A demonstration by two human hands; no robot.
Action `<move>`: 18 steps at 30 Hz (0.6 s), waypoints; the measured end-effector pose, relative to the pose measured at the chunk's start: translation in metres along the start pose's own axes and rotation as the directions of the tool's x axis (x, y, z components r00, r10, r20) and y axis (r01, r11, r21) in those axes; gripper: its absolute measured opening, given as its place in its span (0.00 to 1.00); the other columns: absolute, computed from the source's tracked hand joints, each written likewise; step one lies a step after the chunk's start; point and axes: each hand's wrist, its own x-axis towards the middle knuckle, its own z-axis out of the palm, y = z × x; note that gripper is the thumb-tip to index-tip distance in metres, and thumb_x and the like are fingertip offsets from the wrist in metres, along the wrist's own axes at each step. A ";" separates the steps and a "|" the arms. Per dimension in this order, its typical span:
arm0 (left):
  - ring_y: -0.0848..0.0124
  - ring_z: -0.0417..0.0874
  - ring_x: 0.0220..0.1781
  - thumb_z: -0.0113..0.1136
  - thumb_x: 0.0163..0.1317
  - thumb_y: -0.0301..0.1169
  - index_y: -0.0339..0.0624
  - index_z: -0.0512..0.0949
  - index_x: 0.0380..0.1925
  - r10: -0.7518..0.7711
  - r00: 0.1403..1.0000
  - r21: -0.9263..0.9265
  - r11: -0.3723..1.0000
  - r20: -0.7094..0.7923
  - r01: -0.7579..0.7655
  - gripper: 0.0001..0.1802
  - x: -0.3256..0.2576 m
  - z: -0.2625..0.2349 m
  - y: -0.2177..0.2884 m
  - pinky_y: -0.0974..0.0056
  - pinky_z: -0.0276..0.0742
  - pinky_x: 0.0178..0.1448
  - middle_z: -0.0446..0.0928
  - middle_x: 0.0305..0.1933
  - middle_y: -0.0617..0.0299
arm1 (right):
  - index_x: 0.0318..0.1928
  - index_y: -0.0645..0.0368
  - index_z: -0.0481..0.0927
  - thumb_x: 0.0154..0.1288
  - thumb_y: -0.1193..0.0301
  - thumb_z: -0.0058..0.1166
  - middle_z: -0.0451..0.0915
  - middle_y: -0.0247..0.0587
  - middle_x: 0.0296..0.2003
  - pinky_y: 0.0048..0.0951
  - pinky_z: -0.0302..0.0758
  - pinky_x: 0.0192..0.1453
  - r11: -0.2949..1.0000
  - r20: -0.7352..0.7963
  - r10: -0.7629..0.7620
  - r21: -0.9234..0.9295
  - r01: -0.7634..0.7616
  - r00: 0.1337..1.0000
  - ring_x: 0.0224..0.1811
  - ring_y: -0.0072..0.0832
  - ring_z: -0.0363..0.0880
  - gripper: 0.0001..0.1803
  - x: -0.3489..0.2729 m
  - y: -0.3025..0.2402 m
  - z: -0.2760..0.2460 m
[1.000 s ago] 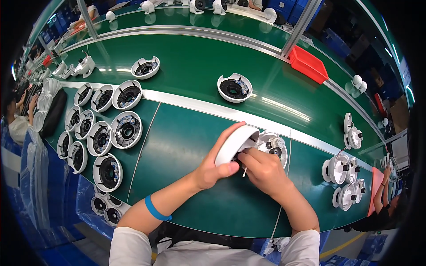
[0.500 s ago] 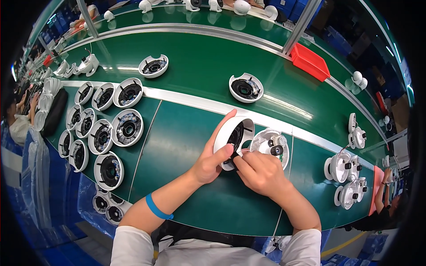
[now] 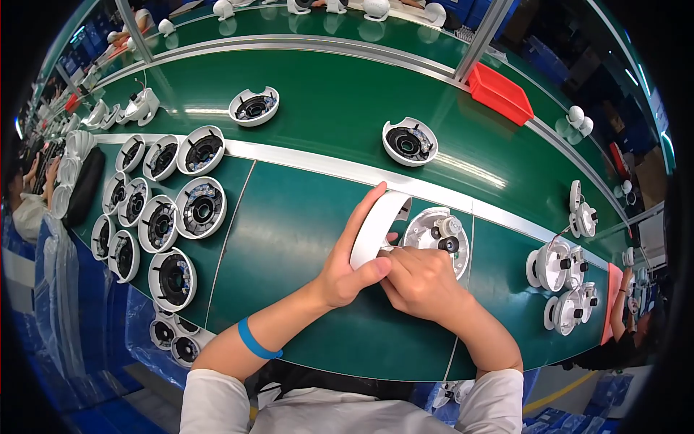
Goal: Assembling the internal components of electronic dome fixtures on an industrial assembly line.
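The person stood at a green conveyor table with both hands working on 1 dome camera unit. The left hand was curled around a white ring-shaped cover, held up on edge, its fingers lying along the outer rim and the thumb pressed near the lower end. The right hand was closed down against the white camera base, which lay flat on the table just beside the cover; its fingertips were bunched where the cover met the base, but I could not tell whether they pinched anything small. By my judgement the cover had not yet been seated on the base, since it was tilted upright and the lens module was in plain sight, so closing the unit was left to do. To the left, about 10 open round housings lay in rows, seemingly waiting. 2 more housings sat farther up the belt, and several assembled white units stood at the right, near a red bin.
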 end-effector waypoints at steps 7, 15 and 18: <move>0.59 0.70 0.76 0.65 0.64 0.53 0.45 0.42 0.83 -0.041 0.993 -0.219 0.976 -0.111 0.016 0.58 0.005 0.001 0.003 0.54 0.66 0.79 0.65 0.76 0.50 | 0.45 0.63 0.81 0.54 0.82 0.63 0.79 0.44 0.36 0.37 0.80 0.30 0.958 -0.123 0.167 0.255 -0.131 0.978 0.29 0.36 0.84 0.15 0.001 0.005 -0.002; 0.58 0.77 0.70 0.41 0.78 0.63 0.48 0.55 0.80 -0.233 0.964 -0.639 0.763 -0.129 0.099 0.42 0.011 -0.013 0.000 0.46 0.77 0.70 0.72 0.71 0.54 | 0.54 0.71 0.79 0.66 0.88 0.50 0.85 0.51 0.39 0.32 0.84 0.31 0.684 0.036 0.528 0.574 -0.450 0.849 0.30 0.32 0.89 0.16 -0.008 0.013 -0.006; 0.58 0.75 0.72 0.42 0.77 0.64 0.48 0.51 0.82 -0.199 0.972 -0.517 0.849 -0.123 0.109 0.45 0.012 -0.007 0.001 0.48 0.75 0.72 0.70 0.73 0.54 | 0.49 0.72 0.81 0.67 0.86 0.52 0.88 0.53 0.36 0.30 0.81 0.28 0.489 0.125 0.728 0.594 -0.639 0.674 0.23 0.30 0.86 0.12 0.000 0.009 -0.017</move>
